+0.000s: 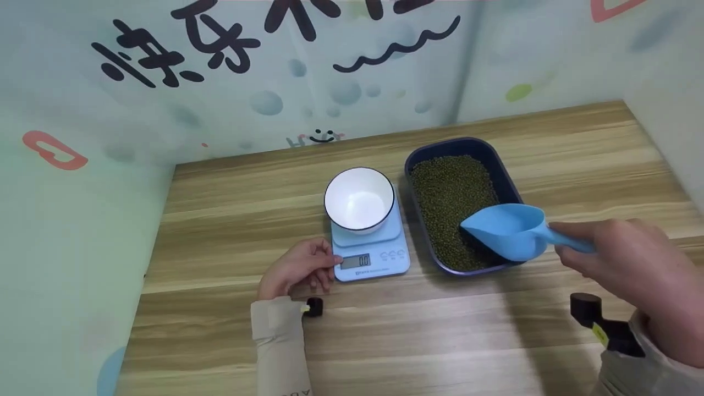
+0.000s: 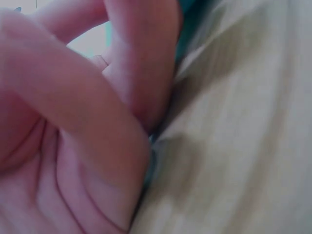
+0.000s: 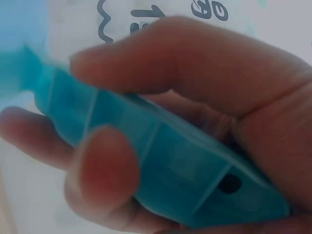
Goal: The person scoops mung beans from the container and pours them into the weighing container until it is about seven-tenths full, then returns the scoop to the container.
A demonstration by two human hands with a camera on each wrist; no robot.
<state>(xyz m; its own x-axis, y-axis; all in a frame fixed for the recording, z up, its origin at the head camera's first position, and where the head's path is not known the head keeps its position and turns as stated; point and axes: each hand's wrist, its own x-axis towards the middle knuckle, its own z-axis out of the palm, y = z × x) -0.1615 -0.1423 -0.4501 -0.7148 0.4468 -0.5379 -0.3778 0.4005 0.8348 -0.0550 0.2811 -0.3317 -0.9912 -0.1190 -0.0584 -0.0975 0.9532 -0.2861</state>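
My right hand (image 1: 632,258) grips the handle of a light blue scoop (image 1: 506,228), fingers wrapped around it in the right wrist view. No beans show inside the scoop, whose tip is over the small green mung beans (image 1: 451,192) in a dark blue tub (image 1: 503,165). Left of the tub lies a light blue kitchen scale (image 1: 377,268) reading 0.0. A white bowl (image 1: 360,198) with a dark rim stands upright on it. At the scale's front left edge, beside the display, my left hand (image 1: 302,267) pinches it with curled fingers; their contact is hidden in the left wrist view.
All this rests on a wood-grain table (image 1: 231,220). A printed wall covering (image 1: 220,115) rises along the table's back edge, and further walls border its left and right sides. Each wrist carries a small black camera mount (image 1: 586,308).
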